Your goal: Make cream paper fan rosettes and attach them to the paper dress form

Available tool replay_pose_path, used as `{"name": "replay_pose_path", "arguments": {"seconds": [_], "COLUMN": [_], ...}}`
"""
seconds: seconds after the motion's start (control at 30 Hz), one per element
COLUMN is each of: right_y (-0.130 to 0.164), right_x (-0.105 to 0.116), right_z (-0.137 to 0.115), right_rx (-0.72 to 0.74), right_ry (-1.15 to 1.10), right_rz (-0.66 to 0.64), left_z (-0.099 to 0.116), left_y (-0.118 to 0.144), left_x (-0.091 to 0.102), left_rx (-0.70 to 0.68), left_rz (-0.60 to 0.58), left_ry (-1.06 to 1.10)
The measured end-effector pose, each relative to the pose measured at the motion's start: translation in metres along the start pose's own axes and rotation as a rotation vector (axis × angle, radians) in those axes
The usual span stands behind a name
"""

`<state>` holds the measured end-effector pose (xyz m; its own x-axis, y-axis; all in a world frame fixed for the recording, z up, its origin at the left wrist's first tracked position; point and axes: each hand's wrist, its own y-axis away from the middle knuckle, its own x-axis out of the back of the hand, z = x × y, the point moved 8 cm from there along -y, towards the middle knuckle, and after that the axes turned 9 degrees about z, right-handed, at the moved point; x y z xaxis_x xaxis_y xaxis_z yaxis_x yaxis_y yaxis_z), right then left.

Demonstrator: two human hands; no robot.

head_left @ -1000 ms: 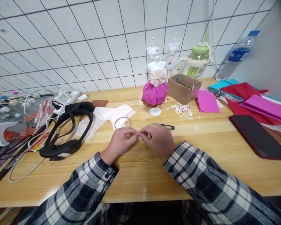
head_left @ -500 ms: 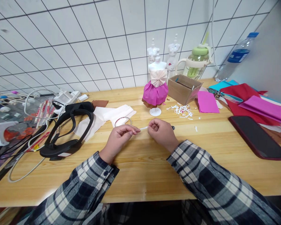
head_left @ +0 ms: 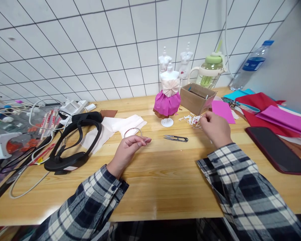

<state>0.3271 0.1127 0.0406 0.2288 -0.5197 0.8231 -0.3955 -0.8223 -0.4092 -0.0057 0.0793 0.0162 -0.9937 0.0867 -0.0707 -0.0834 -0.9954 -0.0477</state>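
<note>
Left hand is over the near middle of the table, thumb and fingertips drawn close together; whatever may sit in that pinch is too small to make out, so I cannot tell if it has hold of anything; and the right hand is out to the right, fingers curled in, right at the edge of the white scraps; the fingertips are turned away, so how tightly they close, and on what, I cannot tell.

The scraps lie in a loose heap, partly hidden by that hand, just in front of the box; the snips lie between the two hands, touched by neither, points to the left; just beyond the left hand there's a thin ring, partly over the pale paper.

Centre stage, the doll stands upright on its round white base, pink skirt, pale pleated fan at the waist; a pink sheet lies beyond the right hand; the phone is flat at far right, the headset well over to the left.
</note>
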Motion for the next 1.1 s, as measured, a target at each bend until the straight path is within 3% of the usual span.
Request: {"name": "replay_pose_path", "arguments": {"seconds": [0.2, 0.4, 0.57, 0.63, 0.7, 0.8, 0.87, 0.97, 1.03, 1.1], "right_y": [0.004, 0.004, 0.005, 0.014, 0.031, 0.053, 0.053, 0.037, 0.028, 0.025], "right_x": [-0.017, -0.013, -0.016, -0.026, -0.04, -0.053, -0.058, -0.058, -0.052, -0.04], "right_z": [0.01, 0.006, -0.007, -0.026, -0.053, -0.075, -0.07, -0.045, -0.033, -0.037], "right_rx": [-0.006, 0.011, 0.165, 0.286, 0.478, 0.645, 0.616, 0.436, 0.344, 0.336], "right_ry": [0.037, -0.009, -0.115, -0.193, -0.259, -0.233, -0.158, -0.013, 0.043, 0.002], "right_rz": [-0.072, -0.004, 0.016, -0.1, -0.298, -0.46, -0.459, -0.37, -0.292, -0.201], "left_z": [-0.003, -0.002, -0.003, -0.004, -0.004, -0.004, -0.004, -0.005, -0.006, -0.007], "left_y": [-0.001, -0.001, -0.001, -0.001, -0.002, -0.002, -0.002, -0.002, -0.002, -0.001], "left_x": [0.002, 0.001, 0.0, 0.0, 0.0, 0.0, 0.0, 0.001, 0.001, 0.0], "left_rx": [-0.005, -0.022, -0.035, -0.036, -0.035, -0.035, -0.035, -0.033, -0.038, -0.043], "left_rz": [-0.021, -0.042, -0.068, -0.078, -0.079, -0.073, -0.072, -0.076, -0.082, -0.094], "left_ry": [0.007, 0.003, -0.013, -0.015, -0.009, 0.0, 0.001, 0.002, 0.001, 0.0]}}
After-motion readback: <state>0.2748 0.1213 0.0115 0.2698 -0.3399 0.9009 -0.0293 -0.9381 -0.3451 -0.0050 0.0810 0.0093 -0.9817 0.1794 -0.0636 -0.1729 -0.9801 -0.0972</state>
